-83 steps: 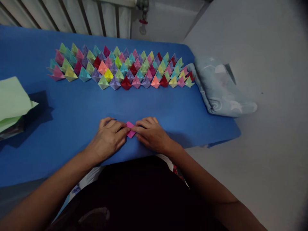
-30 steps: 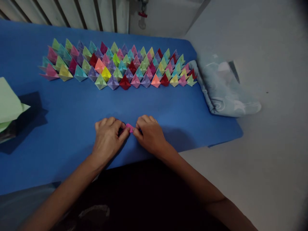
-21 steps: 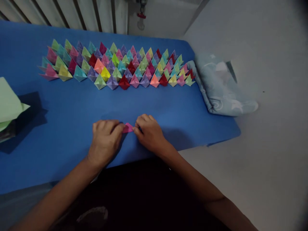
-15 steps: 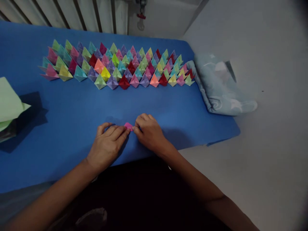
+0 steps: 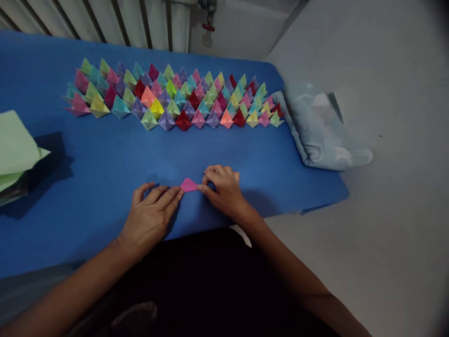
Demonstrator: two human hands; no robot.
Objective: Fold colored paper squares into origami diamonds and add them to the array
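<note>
A small pink piece of folded paper [image 5: 189, 185] lies on the blue surface between my two hands, its peak pointing away from me. My left hand [image 5: 150, 213] rests palm down, with its fingertips pressing the paper's left corner and its thumb side near the surface. At the right corner, my right hand [image 5: 222, 189] pinches the paper between thumb and curled fingers. Beyond them stand rows of folded paper boats [image 5: 183, 120] in many colours, set close together.
The blue surface [image 5: 115, 145] ends at a wall on the right. A folded grey-blue patterned cloth [image 5: 326, 135] lies at the right end. Light green paper sheets [image 5: 17, 142] sit on a dark object at the left. Behind is a radiator [image 5: 133, 23] with a red-handled valve [image 5: 208, 27].
My hands have moved slightly apart, so more of the pink paper shows between them. The view has shifted a little.
</note>
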